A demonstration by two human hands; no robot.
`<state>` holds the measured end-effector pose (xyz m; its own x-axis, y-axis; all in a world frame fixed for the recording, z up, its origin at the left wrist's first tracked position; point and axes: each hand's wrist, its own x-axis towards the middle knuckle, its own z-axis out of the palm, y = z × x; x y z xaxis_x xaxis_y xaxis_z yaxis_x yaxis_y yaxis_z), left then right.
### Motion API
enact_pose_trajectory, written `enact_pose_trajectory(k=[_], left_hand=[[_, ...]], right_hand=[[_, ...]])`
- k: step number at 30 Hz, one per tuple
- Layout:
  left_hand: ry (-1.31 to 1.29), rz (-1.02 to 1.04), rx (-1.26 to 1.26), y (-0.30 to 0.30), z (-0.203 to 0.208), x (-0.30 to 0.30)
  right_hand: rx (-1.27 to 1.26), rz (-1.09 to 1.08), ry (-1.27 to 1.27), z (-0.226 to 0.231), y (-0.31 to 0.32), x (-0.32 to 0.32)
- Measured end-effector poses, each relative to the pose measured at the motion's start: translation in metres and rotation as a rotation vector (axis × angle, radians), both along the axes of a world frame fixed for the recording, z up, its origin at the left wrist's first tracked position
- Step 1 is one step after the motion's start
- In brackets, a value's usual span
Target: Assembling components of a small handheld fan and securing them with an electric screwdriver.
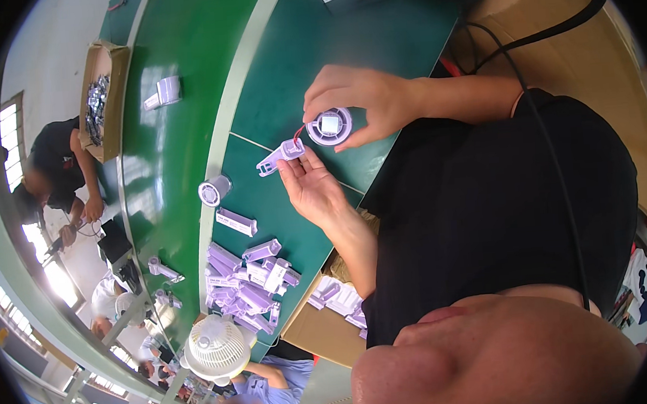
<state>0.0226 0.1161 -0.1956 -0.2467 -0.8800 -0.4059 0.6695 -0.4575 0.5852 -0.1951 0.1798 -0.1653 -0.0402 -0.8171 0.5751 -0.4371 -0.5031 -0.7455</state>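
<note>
My right hand (376,97) grips a round lilac fan housing (344,129) by its rim, fingers above and thumb below. A white square piece sits in the middle of the housing. Red wires (298,134) run from it to a small lilac handle shell (281,158). My left hand (317,191), palm up, pinches that handle shell with thumb and fingers. Both parts are held close together over the green worktable (265,112). A lilac cylindrical housing (215,190) and a long lilac shell (236,221) lie on the table beyond my left hand.
A pile of lilac shells (250,286) lies near a white fan (217,348). A carton (310,327) holds more shells. Past a pale rail, the green belt (176,32) carries a lilac unit (168,90). Co-workers (58,164) sit around. A black cable (552,148) crosses my shirt.
</note>
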Motion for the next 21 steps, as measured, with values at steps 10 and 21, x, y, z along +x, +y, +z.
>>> enact_pose_trajectory(k=[10,21], left_hand=[[-0.031,0.015,0.021,0.001,0.005,-0.004],[-0.25,0.012,-0.456,0.005,0.006,-0.01]], right_hand=[[-0.031,0.009,0.013,0.0,-0.006,0.001],[0.087,0.109,-0.078,-0.016,-0.004,-0.006]])
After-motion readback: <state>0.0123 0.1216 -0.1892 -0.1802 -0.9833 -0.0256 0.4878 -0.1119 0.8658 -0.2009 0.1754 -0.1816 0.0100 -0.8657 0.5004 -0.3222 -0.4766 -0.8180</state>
